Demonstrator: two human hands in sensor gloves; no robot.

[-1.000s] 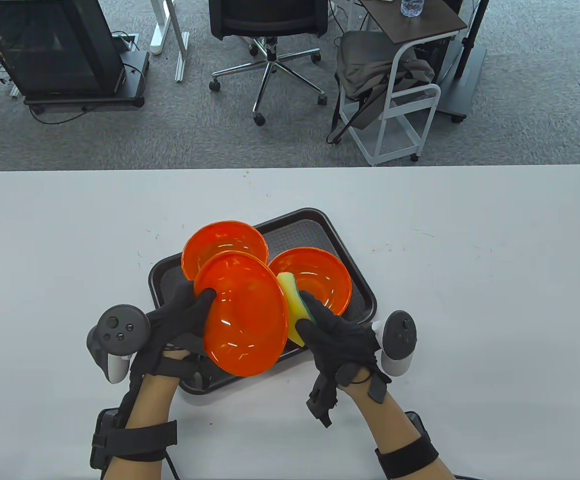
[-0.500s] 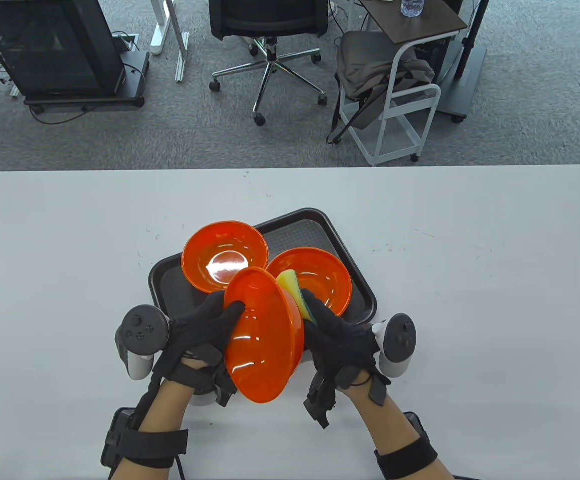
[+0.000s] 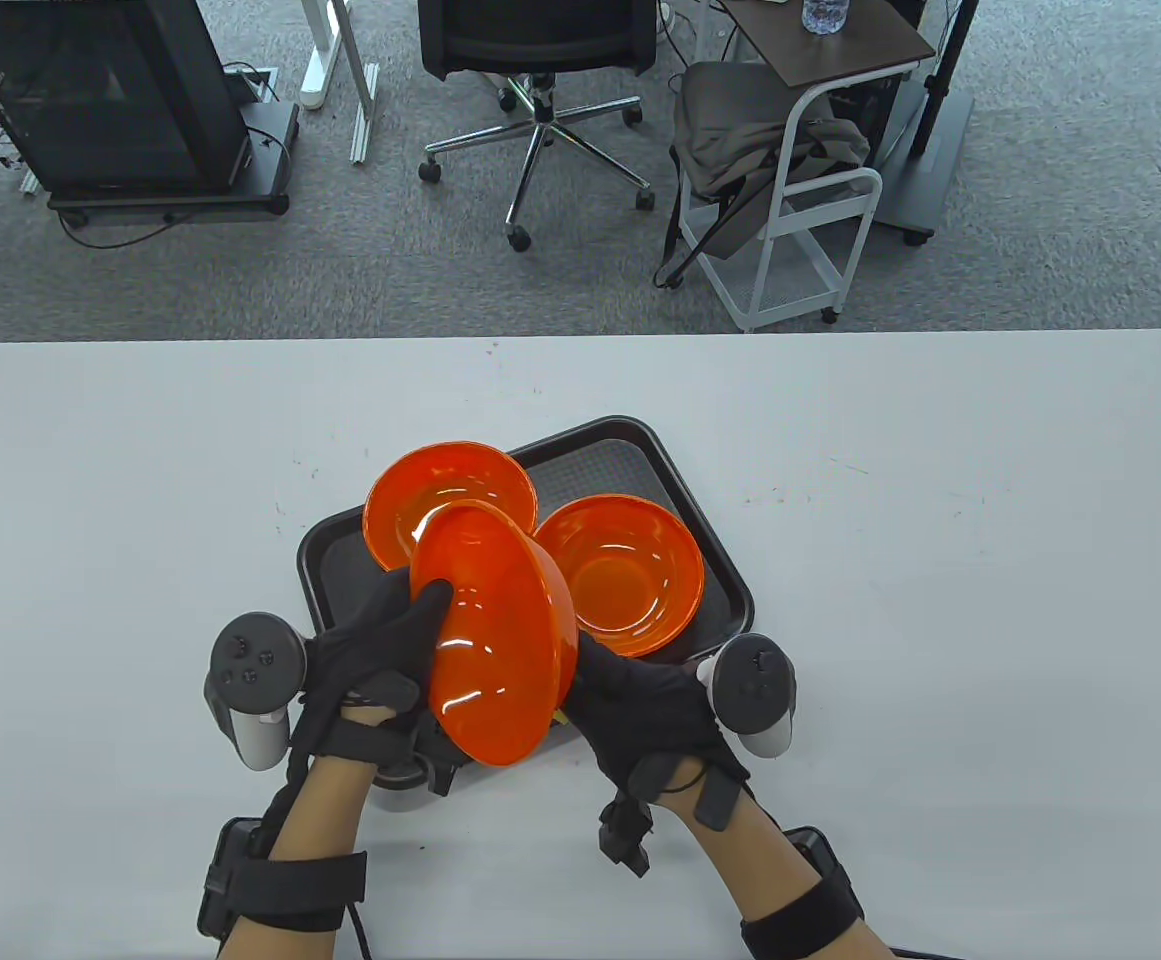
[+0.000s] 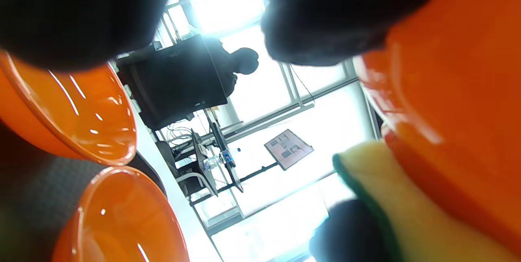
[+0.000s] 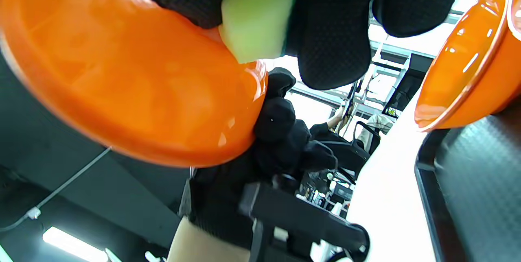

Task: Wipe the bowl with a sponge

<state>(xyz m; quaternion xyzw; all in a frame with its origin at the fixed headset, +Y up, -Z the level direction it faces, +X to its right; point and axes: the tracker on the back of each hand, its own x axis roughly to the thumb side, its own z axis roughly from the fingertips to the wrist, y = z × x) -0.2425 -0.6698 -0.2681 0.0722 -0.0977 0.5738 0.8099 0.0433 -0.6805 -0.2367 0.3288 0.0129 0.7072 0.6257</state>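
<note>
My left hand [image 3: 380, 640] grips the lifted orange bowl [image 3: 495, 630] by its near-left rim, fingers curled over the edge, so the bowl is tilted up on its side above the front of the dark tray [image 3: 715, 570]. My right hand [image 3: 640, 700] is tucked behind the bowl's right side and holds the yellow-and-green sponge [image 5: 254, 18] against it. From the table view the sponge is almost wholly hidden by the bowl; the right wrist view shows it pinched between my gloved fingers [image 5: 329, 42] and touching the bowl's rim, and the left wrist view shows its yellow face with a green edge lying along the orange wall.

Two more orange bowls sit on the tray: one at the back left [image 3: 440, 490], partly covered by the raised bowl, and one to the right [image 3: 630, 580], open and upright, just beside my right hand. The raised bowl blocks my sight of the tray's front-left part.

Beyond the white table [image 3: 940, 600] stand an office chair [image 3: 535, 60], a white rolling cart [image 3: 800, 220] with cloth draped on it, and a black cabinet [image 3: 110, 100] at the far left.
</note>
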